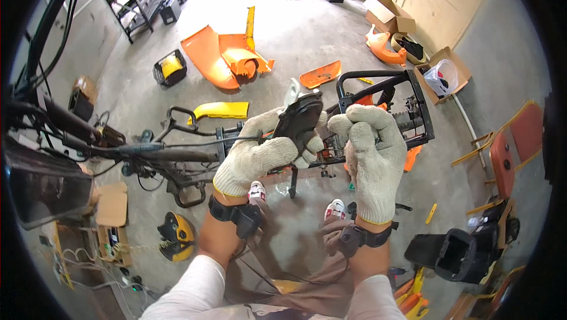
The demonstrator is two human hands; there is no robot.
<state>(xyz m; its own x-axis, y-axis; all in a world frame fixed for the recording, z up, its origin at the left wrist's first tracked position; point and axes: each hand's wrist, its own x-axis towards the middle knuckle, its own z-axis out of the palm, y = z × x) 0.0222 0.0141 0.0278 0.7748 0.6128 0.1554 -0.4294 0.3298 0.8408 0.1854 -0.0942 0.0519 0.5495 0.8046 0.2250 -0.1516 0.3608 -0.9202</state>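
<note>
My left hand (pixel 260 154), in a pale knitted work glove, is closed around a dark rounded part (pixel 300 116) with a light grey tab (pixel 293 91) at its upper end. A thin dark cable (pixel 233 139) runs toward this part from the left. To its right, my gloved right hand (pixel 375 149) is raised with fingers curled and their tips pinched together. Whatever lies between those fingertips is hidden. Both hands are above a stripped black tubular vehicle frame (pixel 416 104), which passes under them and continues left as dark tubes (pixel 171 154).
Orange body panels (pixel 207 54) and a yellow panel (pixel 221 110) lie on the concrete floor beyond the frame. Cardboard boxes (pixel 387 16) stand at the far right, near red chairs (pixel 525 128). A black seat-like part (pixel 455 255) lies at the lower right.
</note>
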